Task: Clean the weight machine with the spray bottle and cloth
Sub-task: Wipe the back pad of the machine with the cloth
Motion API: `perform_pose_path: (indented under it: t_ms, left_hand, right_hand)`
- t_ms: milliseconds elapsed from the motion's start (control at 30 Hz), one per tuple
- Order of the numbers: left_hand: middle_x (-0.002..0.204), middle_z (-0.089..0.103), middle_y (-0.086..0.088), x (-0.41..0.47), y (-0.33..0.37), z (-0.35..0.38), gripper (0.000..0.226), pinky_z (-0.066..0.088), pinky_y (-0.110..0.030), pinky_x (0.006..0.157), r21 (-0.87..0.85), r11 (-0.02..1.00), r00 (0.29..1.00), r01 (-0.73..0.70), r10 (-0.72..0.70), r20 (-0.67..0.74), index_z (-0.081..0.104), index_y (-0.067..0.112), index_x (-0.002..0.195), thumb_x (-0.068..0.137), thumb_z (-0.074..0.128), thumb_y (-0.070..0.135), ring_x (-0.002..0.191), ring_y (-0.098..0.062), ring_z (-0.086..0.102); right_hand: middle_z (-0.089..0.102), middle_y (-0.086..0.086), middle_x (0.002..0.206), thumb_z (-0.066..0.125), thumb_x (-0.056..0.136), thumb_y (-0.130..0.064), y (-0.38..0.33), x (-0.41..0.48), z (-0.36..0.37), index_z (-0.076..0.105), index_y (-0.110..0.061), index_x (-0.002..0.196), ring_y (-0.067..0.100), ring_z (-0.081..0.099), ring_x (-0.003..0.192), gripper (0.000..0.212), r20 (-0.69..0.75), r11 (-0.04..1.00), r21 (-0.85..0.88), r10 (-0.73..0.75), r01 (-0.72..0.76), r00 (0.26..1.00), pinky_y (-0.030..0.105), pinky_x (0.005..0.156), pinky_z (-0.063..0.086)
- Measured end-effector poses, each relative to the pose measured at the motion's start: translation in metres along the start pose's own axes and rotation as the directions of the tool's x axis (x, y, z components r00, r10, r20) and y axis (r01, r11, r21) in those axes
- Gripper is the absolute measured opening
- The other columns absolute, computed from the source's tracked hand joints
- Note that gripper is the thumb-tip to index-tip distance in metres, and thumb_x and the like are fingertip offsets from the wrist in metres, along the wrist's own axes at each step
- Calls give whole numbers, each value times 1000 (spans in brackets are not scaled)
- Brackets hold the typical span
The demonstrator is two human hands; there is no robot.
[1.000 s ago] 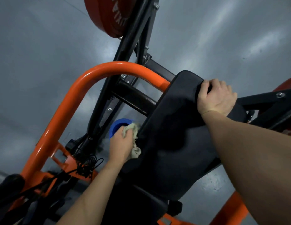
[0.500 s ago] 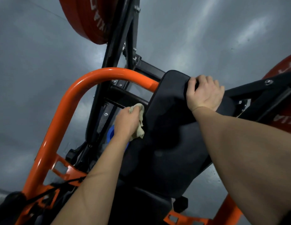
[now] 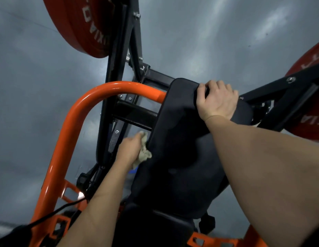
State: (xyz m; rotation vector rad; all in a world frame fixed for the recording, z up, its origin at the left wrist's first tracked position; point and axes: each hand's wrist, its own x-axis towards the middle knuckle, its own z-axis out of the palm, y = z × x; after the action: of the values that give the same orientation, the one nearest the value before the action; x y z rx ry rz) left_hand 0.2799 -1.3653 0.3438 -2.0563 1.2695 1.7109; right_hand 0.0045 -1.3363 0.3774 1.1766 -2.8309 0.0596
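The weight machine's black padded backrest point(image 3: 180, 157) tilts up through the middle of the view. My left hand point(image 3: 130, 150) grips a crumpled beige cloth point(image 3: 143, 154) and presses it against the pad's left edge. My right hand point(image 3: 217, 100) curls over the pad's top right corner and holds it. A small patch of something blue point(image 3: 134, 170) shows just below my left wrist; what it is cannot be told. No spray bottle can be made out.
An orange curved tube point(image 3: 69, 132) arches left of the pad. Black frame bars point(image 3: 119, 50) rise behind it. Orange weight plates hang at top left point(image 3: 80, 24) and at the right edge point(image 3: 311, 122). The seat point(image 3: 151, 227) lies below, over grey floor.
My left hand with the cloth slid up along the pad's left edge, then back down a little. The right hand kept its hold on the pad's top. The view tilted downward.
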Motion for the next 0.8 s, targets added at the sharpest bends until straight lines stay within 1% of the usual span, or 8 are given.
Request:
perform_pose_path:
  t_ms: [67, 133, 233, 400, 500, 567, 700, 800]
  left_hand:
    - [99, 74, -10, -1, 59, 4, 58, 56, -53, 92, -108, 974, 979, -200, 195, -54, 71, 18, 96, 77, 50, 68, 95, -33, 70]
    - [111, 68, -9, -6, 120, 16, 40, 51, -48, 96, -99, 900, 904, -424, 412, -115, 64, 20, 109, 91, 50, 52, 105, -32, 64]
    - [120, 54, -13, -11, 170, 39, 33, 43, -41, 99, 150, 690, 667, -708, 724, -178, 55, 6, 118, 93, 57, 28, 111, -34, 56]
    - [114, 47, -6, -6, 145, 48, 31, 42, -38, 97, 215, 640, 596, -738, 767, -237, 55, 7, 118, 93, 62, 24, 108, -27, 52]
    - [116, 50, -10, -6, 134, 56, 42, 43, -34, 91, 369, 518, 451, -772, 855, -256, 57, 10, 123, 89, 65, 33, 105, -25, 52]
    - [115, 51, -11, -4, 144, 61, 44, 48, -41, 88, 487, 440, 386, -755, 898, -212, 59, 13, 122, 87, 59, 40, 104, -30, 55]
    - [111, 54, -11, 1, 176, 63, 48, 52, -49, 76, 688, 376, 393, -621, 909, -143, 63, 16, 114, 88, 38, 47, 98, -34, 56]
    - [105, 58, -11, 4, 181, 72, 44, 51, -45, 71, 732, 389, 386, -560, 904, -185, 66, 15, 104, 89, 39, 46, 95, -35, 58]
  right_hand:
    - [68, 10, 98, 29, 97, -51, -3, 2, -1, 71, -16, 98, 35, 58, 96, 55, 8, 1000, 4, -2, 2, 1000, 44, 84, 36]
    - [68, 10, 97, 30, 97, -50, -1, 2, -1, 71, -16, 97, 35, 58, 95, 54, 14, 1000, 6, -3, 3, 1000, 44, 83, 36]
    - [67, 11, 95, 29, 97, -50, 4, 2, -1, 71, -15, 96, 36, 58, 92, 54, 11, 999, -10, -30, 30, 999, 44, 82, 36]
    - [66, 13, 90, 35, 96, -49, 0, 0, 0, 69, -12, 89, 37, 58, 89, 51, -10, 1000, 23, -12, 12, 1000, 45, 81, 37]
    - [66, 13, 90, 36, 95, -49, 0, 2, 0, 68, -12, 88, 36, 57, 89, 49, 1, 1000, 16, -8, 8, 1000, 45, 81, 37]
    - [66, 13, 89, 37, 95, -49, -1, 2, -1, 68, -12, 87, 36, 57, 88, 49, -2, 1000, 10, -1, 1, 1000, 45, 81, 38]
    - [66, 11, 87, 40, 93, -48, -1, 3, 1, 68, -13, 84, 35, 58, 85, 46, -42, 1000, 28, -1, 2, 999, 45, 78, 38]
    - [66, 11, 86, 40, 93, -48, -1, 2, 3, 67, -13, 82, 35, 58, 84, 45, -46, 1000, 24, -3, 4, 999, 45, 77, 37]
